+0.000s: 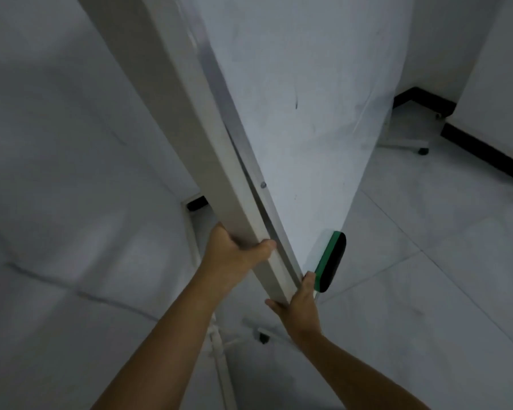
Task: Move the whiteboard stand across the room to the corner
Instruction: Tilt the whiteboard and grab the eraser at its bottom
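The whiteboard stand (208,149) fills the middle of the view: a pale upright post with the white board surface (302,113) to its right. My left hand (234,251) is wrapped around the post from the left, thumb on its front face. Lower down, my right hand (301,303) grips the post's bottom end beside the board's lower corner. A green and black eraser (330,261) clings to the board just above my right hand. The stand's foot with a black castor (262,338) shows between my forearms.
The stand's far foot with two castors (409,145) rests on the pale tiled floor at the right. White walls with a black skirting (483,149) meet in a corner at the upper right. Another wall lies close on the left.
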